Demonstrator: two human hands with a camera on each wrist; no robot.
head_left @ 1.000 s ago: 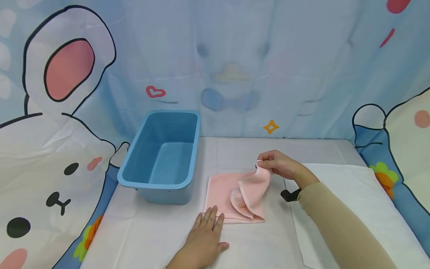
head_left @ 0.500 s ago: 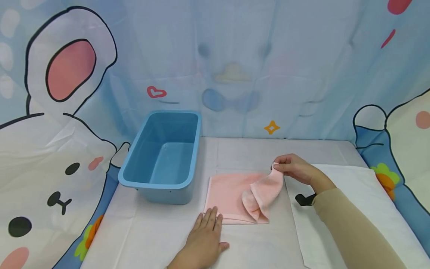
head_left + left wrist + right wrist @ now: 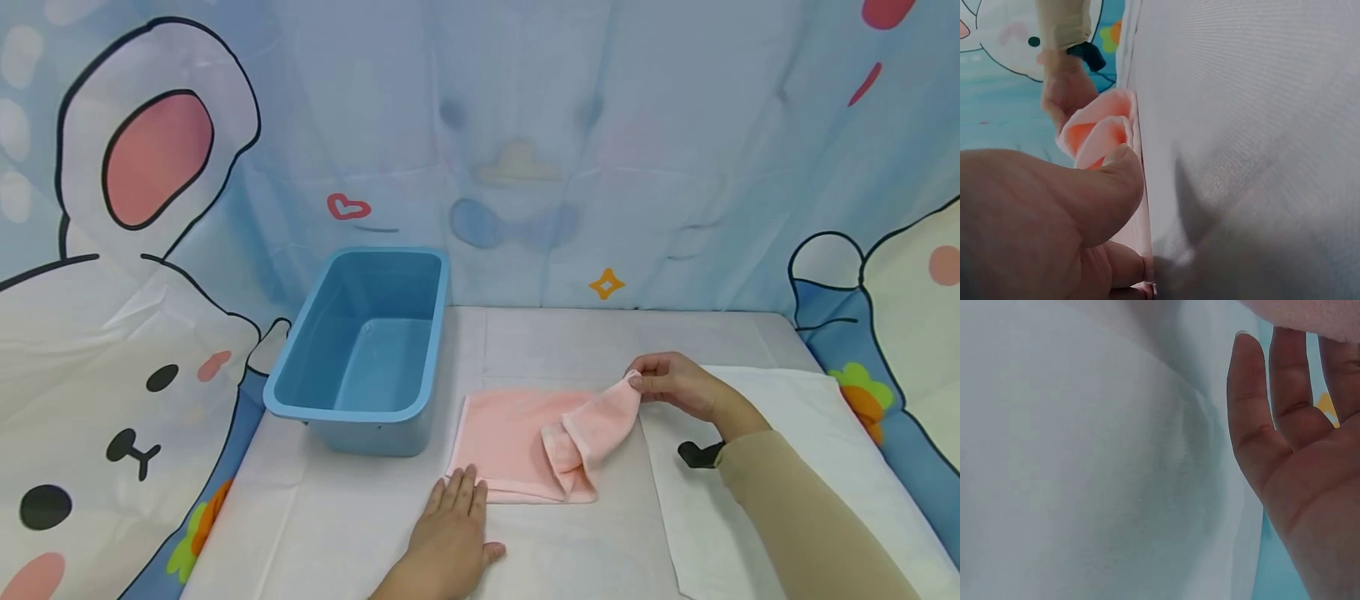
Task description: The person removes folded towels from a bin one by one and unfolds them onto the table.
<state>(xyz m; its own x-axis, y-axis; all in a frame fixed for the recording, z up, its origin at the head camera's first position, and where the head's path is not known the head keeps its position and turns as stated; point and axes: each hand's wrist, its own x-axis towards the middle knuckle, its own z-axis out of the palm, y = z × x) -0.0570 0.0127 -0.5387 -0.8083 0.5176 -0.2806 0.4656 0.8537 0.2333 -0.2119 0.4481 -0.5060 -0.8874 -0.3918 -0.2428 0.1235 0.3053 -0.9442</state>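
A folded pink towel point(image 3: 510, 433) lies on the white table, its right part lifted and folded over on itself. My right hand point(image 3: 678, 387) pinches the towel's raised far-right corner between thumb and fingers. In the right wrist view, a strip of the pink towel point(image 3: 1316, 315) crosses above the fingers point(image 3: 1249, 394). My left hand point(image 3: 450, 529) rests with straight fingers on the towel's near-left corner. Seen from the left wrist, the thumb of the left hand point(image 3: 1041, 206) stands before the lifted towel folds point(image 3: 1104, 128).
A blue plastic tub point(image 3: 423, 400) stands at the back left, beside the towel. A white sheet point(image 3: 787, 467) lies under my right forearm. Behind the table point(image 3: 360, 525) hangs a blue curtain point(image 3: 660, 150) with cartoon animals.
My right hand has moved right and slightly nearer, drawing the towel's pinched corner outward and lower. My left hand has shifted very slightly left, staying on the towel's near-left corner.
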